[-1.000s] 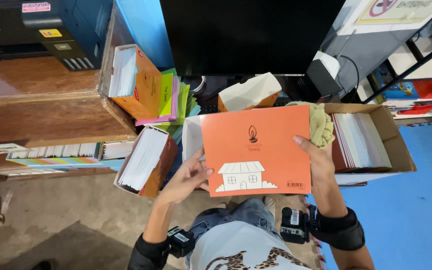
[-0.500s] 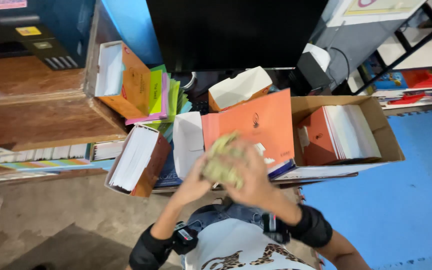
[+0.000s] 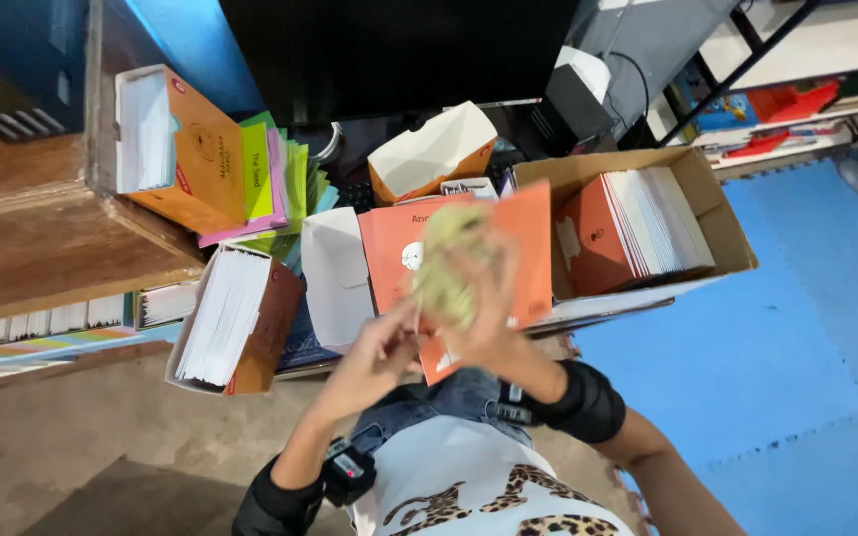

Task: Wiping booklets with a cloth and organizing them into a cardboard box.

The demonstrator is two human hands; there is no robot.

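Note:
I hold an orange booklet (image 3: pixel 528 243) upright in front of me, above my lap. My left hand (image 3: pixel 377 355) grips its lower edge from the left. My right hand (image 3: pixel 494 323) presses a crumpled yellow-green cloth (image 3: pixel 446 270) against the cover. The cloth is blurred and hides the middle of the booklet. Both wrists carry black bands with small devices.
A cardboard box (image 3: pixel 732 233) at the right holds a row of orange booklets. Small open cartons (image 3: pixel 429 154) (image 3: pixel 335 268) stand behind the booklet. An orange box of white sheets (image 3: pixel 235 323) lies left, and another (image 3: pixel 186 149) sits on a wooden shelf (image 3: pixel 52 248) beside green and pink booklets (image 3: pixel 270 179). Blue floor mat (image 3: pixel 806 347) at right.
My right hand has left the booklet's right edge and brought the cloth over its cover. The booklet has tilted and dropped closer to my lap. My view has shifted slightly.

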